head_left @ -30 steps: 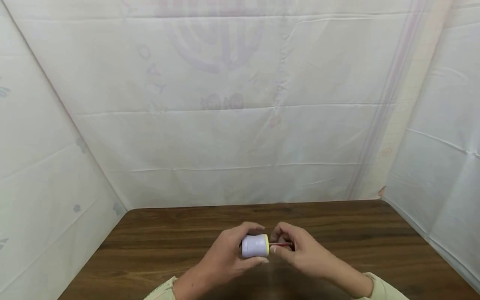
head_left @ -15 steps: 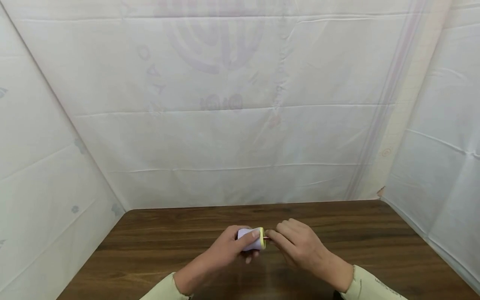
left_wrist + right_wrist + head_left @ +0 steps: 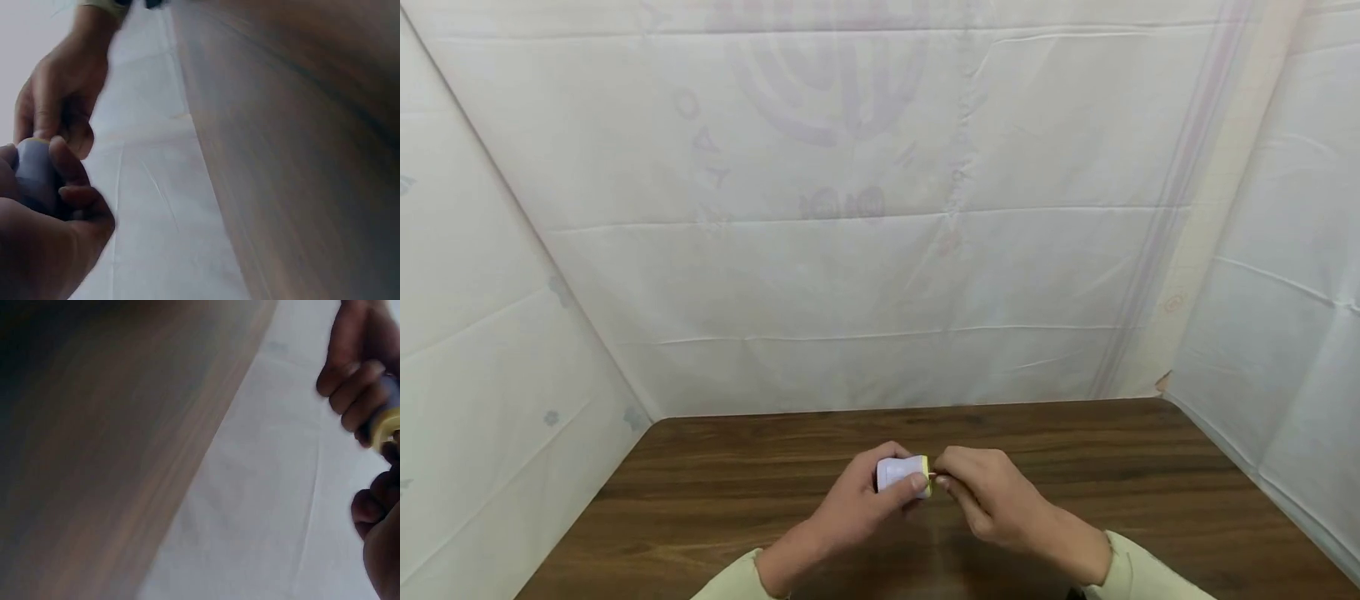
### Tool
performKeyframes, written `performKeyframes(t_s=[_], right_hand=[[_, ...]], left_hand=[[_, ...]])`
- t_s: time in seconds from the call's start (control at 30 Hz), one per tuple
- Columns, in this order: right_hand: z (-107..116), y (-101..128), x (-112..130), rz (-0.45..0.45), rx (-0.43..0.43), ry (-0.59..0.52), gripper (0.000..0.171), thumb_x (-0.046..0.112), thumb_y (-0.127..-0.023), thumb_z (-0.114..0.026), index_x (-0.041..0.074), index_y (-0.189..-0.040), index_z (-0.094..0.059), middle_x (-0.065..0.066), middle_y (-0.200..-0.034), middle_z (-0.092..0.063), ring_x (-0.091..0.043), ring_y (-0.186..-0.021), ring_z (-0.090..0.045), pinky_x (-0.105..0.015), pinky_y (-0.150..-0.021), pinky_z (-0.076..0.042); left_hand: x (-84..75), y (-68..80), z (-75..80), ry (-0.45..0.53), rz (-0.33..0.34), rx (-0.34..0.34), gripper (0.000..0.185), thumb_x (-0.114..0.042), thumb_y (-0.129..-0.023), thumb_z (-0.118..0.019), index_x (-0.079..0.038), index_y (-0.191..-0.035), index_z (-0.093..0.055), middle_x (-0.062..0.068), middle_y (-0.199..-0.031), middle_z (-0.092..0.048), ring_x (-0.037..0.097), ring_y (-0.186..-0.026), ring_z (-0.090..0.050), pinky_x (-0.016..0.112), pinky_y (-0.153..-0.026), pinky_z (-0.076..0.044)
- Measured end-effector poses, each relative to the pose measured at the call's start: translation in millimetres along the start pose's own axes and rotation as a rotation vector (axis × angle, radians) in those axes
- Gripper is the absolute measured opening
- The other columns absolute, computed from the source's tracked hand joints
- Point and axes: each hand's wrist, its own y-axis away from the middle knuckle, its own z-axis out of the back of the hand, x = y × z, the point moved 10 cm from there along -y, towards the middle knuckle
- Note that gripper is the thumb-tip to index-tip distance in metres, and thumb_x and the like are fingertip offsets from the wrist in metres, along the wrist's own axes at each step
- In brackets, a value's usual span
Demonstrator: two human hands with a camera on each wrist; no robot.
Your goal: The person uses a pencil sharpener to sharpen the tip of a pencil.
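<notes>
My left hand (image 3: 859,498) grips a small lavender barrel with a yellow rim, which looks like a pencil sharpener (image 3: 895,472); its thumb lies along the near side. From the yellow end a thin reddish pencil (image 3: 933,474) sticks out a short way. Fingers and thumb of my right hand (image 3: 1000,500) pinch the pencil close to that end, hiding most of it. In the left wrist view the lavender body (image 3: 36,172) stands between curled fingers. The right wrist view shows the yellow rim (image 3: 381,430) at its edge, partly cut off.
Both hands are above a dark brown wooden table (image 3: 737,467). White printed sheeting (image 3: 865,275) hangs behind the far edge, with more sheeting at the left (image 3: 490,375) and right (image 3: 1300,333) sides.
The sharpener has shifted slightly left and up, and the left thumb has come over its near side. The right hand has moved closer to the yellow end and turned; less pencil shows.
</notes>
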Motion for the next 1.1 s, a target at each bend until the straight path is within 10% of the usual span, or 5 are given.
performKeyframes(t_s=[0.3, 0.47, 0.77, 1.1], right_hand=[[-27, 23, -43, -0.723, 0.234, -0.808, 0.024, 0.013, -0.111, -0.053, -0.004, -0.096, -0.060, 0.008, -0.065, -0.039, -0.002, -0.052, -0.030, -0.024, -0.047, -0.028], [-41, 37, -46, -0.929, 0.291, -1.121, 0.034, 0.017, -0.112, -0.052, -0.015, -0.099, -0.052, 0.007, -0.062, -0.035, -0.005, -0.049, -0.026, -0.029, -0.047, -0.021], [-9, 14, -38, -0.421, 0.080, -0.277, 0.005, 0.010, -0.105, -0.066, 0.014, -0.105, -0.063, 0.006, -0.087, -0.061, 0.002, -0.067, -0.048, -0.017, -0.056, -0.045], [16, 3, 25, 0.326, -0.210, 0.389, 0.022, 0.016, -0.110, -0.058, 0.000, -0.100, -0.070, 0.001, -0.083, -0.058, -0.004, -0.066, -0.045, -0.016, -0.058, -0.036]], left_hand=[[-41.7, 12.9, -11.3, -0.738, -0.539, -0.064, 0.042, -0.026, -0.096, -0.081, -0.015, -0.130, -0.060, 0.004, -0.129, -0.067, 0.010, -0.104, -0.063, 0.024, -0.084, -0.056], [-42.8, 14.3, -14.7, -0.841, -0.594, -0.047, 0.047, -0.025, -0.093, -0.084, -0.014, -0.132, -0.061, -0.002, -0.126, -0.064, 0.012, -0.112, -0.062, 0.026, -0.093, -0.055], [-26.1, 8.4, 5.4, -0.457, -0.334, -0.101, 0.038, -0.027, -0.095, -0.082, -0.020, -0.123, -0.058, 0.007, -0.133, -0.067, 0.011, -0.097, -0.067, 0.028, -0.076, -0.059], [-10.2, 1.9, 6.1, -0.172, -0.134, -0.035, 0.010, -0.022, -0.106, -0.068, -0.016, -0.114, -0.065, 0.005, -0.098, -0.070, 0.009, -0.074, -0.063, 0.030, -0.059, -0.058]])
